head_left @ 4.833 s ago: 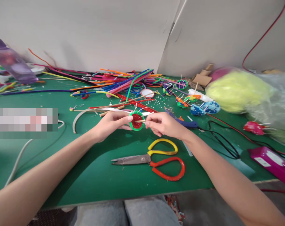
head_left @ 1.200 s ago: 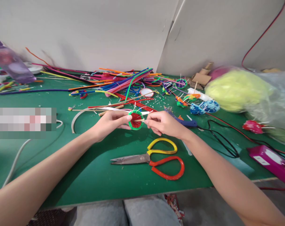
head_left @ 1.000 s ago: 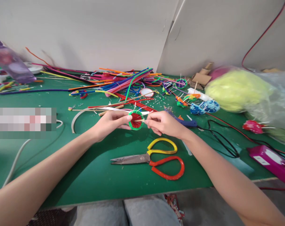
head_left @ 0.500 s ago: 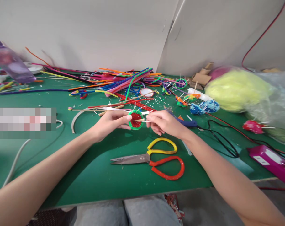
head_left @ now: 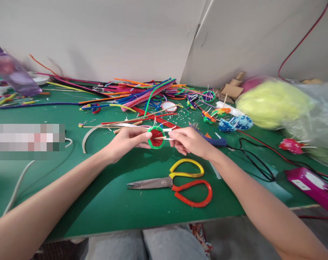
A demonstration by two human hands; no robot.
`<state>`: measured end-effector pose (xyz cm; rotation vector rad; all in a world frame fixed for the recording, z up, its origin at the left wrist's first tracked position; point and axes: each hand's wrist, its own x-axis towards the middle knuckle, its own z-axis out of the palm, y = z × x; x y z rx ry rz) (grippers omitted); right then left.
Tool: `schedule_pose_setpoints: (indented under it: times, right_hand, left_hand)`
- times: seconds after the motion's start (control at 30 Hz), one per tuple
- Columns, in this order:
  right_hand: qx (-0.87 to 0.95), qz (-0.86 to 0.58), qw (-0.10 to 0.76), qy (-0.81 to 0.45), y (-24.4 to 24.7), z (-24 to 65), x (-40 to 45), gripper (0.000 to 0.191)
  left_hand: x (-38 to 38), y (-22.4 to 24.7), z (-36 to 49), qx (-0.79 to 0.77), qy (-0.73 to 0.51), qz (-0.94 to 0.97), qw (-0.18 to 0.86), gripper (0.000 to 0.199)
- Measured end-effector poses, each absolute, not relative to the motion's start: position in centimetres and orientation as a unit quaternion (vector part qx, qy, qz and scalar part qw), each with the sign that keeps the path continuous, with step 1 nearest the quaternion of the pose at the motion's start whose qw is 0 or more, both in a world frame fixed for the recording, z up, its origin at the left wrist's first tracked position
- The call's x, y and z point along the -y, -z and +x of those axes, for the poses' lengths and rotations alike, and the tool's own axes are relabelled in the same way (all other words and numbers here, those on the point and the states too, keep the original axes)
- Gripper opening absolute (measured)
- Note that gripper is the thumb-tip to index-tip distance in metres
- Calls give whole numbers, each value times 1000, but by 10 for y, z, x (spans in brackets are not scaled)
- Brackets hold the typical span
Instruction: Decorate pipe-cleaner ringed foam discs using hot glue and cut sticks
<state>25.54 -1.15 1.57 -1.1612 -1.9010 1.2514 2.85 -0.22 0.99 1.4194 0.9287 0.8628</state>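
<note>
My left hand (head_left: 130, 141) is closed, with thumb and fingers pinching a small round piece made of fuzzy pipe cleaner (head_left: 156, 143), red inside with a green rim. A thin wooden stick (head_left: 160, 138) juts from its middle toward the right, and fine pale strands show around it. Close beside it, my right hand (head_left: 185, 140) pinches a thin white stick (head_left: 167, 139) at the red piece's right side. Whether the white stick joins the wooden one I cannot tell. Below both hands lie scissors (head_left: 164, 181) with one yellow and one red handle, their blades pointing left.
Behind the hands is a heap of coloured pipe cleaners (head_left: 150, 92). Blue fuzzy pieces (head_left: 235, 123) and a red-pink one (head_left: 290, 145) lie to the right. A blue-handled tool (head_left: 218, 141) with a black cord, a magenta box (head_left: 311, 187) and a yellow bagged bundle (head_left: 272, 103) are there too.
</note>
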Motion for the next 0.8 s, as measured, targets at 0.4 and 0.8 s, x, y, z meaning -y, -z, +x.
schedule_pose_setpoints:
  times: [0.4, 0.8]
  right_hand:
    - [719, -432, 289, -460, -17, 255, 12, 35]
    - [752, -436, 271, -413, -17, 253, 13, 28]
  left_hand:
    - [0, -7, 29, -395, -372, 604, 584, 41]
    - [1, -8, 27, -389, -367, 610, 584, 44]
